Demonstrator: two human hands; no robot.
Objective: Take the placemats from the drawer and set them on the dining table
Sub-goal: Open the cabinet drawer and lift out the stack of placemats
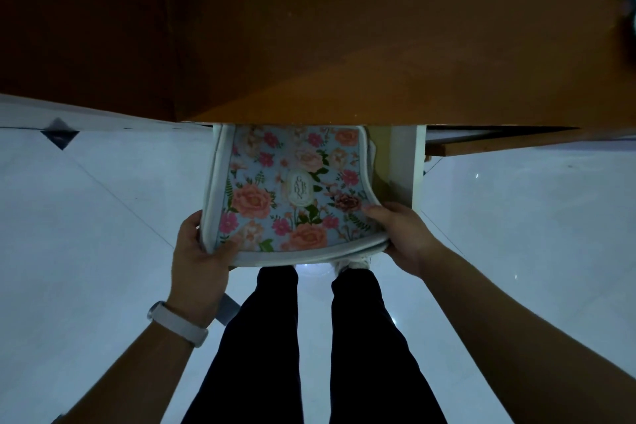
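Observation:
A stack of floral placemats (292, 189), pale blue with pink and orange roses and a white border, is held over the open drawer (404, 165) under the wooden top. My left hand (198, 262) grips the stack's near left corner, thumb on top. My right hand (399, 231) grips the near right corner, fingers on the top mat. The far end of the stack is hidden under the wooden top's edge. The drawer's white right wall shows beside the mats.
A brown wooden top (378, 45) fills the upper view, its front edge just above the mats. White tiled floor (103, 217) spreads left and right. My dark-trousered legs (309, 337) stand below the drawer. A watch sits on my left wrist (179, 322).

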